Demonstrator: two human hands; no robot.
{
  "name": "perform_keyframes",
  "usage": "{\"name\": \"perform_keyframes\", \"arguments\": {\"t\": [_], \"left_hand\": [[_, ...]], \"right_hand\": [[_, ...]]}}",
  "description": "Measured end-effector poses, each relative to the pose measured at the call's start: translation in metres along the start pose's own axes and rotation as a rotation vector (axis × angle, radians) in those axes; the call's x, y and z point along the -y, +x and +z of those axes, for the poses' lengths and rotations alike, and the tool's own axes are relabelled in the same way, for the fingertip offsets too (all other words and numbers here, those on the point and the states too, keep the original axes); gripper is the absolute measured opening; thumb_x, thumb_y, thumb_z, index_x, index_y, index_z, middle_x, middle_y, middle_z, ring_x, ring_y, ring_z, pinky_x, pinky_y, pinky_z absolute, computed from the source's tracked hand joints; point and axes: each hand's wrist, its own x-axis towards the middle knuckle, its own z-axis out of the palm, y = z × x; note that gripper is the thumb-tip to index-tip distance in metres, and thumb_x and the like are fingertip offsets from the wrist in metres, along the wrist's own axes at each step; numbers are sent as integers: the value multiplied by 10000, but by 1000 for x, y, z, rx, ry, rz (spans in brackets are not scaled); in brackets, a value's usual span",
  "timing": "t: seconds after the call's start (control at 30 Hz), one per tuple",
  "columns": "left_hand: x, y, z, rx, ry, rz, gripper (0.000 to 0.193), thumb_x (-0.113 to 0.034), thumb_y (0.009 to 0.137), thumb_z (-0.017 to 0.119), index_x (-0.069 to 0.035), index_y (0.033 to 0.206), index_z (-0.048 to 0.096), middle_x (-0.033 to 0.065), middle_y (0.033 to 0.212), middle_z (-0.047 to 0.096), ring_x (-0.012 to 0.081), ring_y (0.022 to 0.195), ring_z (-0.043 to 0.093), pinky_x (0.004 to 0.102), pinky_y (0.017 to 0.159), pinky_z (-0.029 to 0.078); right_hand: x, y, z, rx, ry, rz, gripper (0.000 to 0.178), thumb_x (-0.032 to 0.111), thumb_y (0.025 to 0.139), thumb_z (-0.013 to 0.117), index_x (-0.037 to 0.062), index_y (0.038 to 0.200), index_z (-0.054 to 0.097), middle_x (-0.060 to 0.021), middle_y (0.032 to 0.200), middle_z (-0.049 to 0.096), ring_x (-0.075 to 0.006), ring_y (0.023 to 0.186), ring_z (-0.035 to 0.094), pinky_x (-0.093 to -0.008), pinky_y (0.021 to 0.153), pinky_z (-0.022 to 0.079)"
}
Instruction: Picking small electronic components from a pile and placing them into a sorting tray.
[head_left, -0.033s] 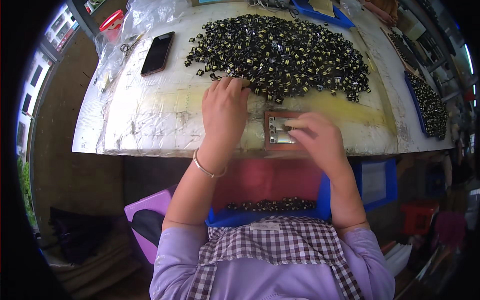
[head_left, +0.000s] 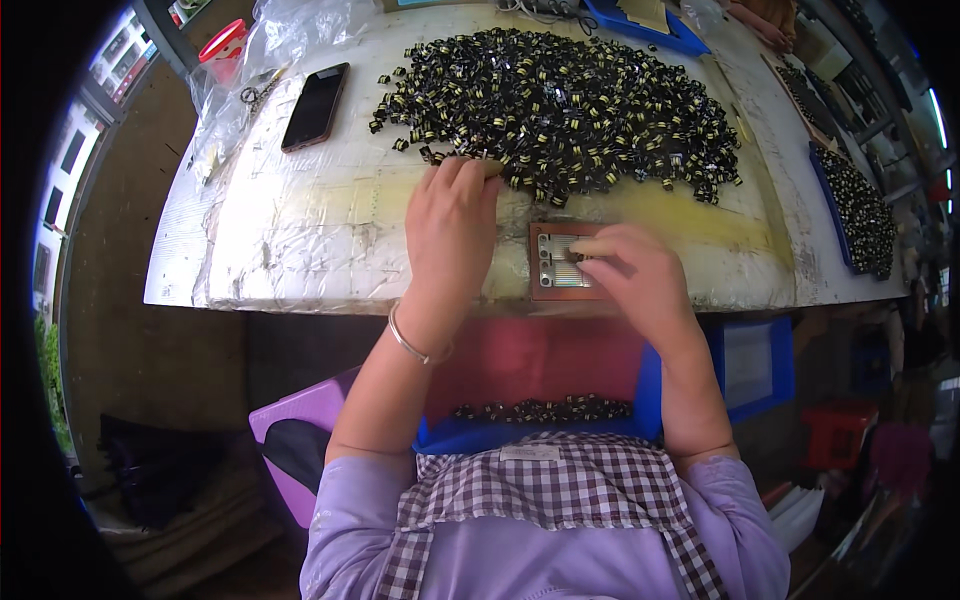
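My left hand (head_left: 452, 215) reaches to the near left edge of a large pile of small black parts with yellow bands (head_left: 560, 105). Its fingers are curled together at the pile, and what they pinch is hidden. Over a small metal fixture with parallel slots on a reddish-brown base (head_left: 535, 288), at the table's front edge, is my right hand (head_left: 645, 275). Thumb and index finger close on a small dark part (head_left: 574, 256), mostly covered by the fingertips, right above the slotted metal.
A phone (head_left: 316, 107) lies left of the pile, near scissors, plastic bags and a red-rimmed tub (head_left: 224, 42). Below the table edge, a blue bin (head_left: 440, 436) contains more black parts. A blue tray of parts (head_left: 855, 215) is at the right; another person's hand appears top right.
My left hand and wrist have shifted very slightly to the right and toward me. The right hand stays at the fixture.
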Motion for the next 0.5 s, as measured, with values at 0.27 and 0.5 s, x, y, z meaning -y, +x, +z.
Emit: {"name": "perform_keyframes", "arguments": {"t": [0.27, 0.5], "left_hand": [[-28, -32, -7, 117, -345, 8, 122, -81, 807, 702, -47, 925, 697, 106, 859, 645, 297, 800, 603, 383, 714, 486], [-27, -37, -14, 156, -195, -71, 140, -114, 770, 741, -36, 785, 626, 96, 771, 621, 300, 764, 584, 399, 677, 472]], "right_hand": [[-3, 23, -8, 19, 0, 53, 145, 100, 796, 722, 60, 935, 715, -81, 897, 666, -211, 863, 636, -328, 792, 494], [-24, 25, 8, -383, -307, -166, 138, 68, 780, 727, 70, 891, 644, -78, 850, 652, -272, 792, 628, -383, 716, 502]]}}
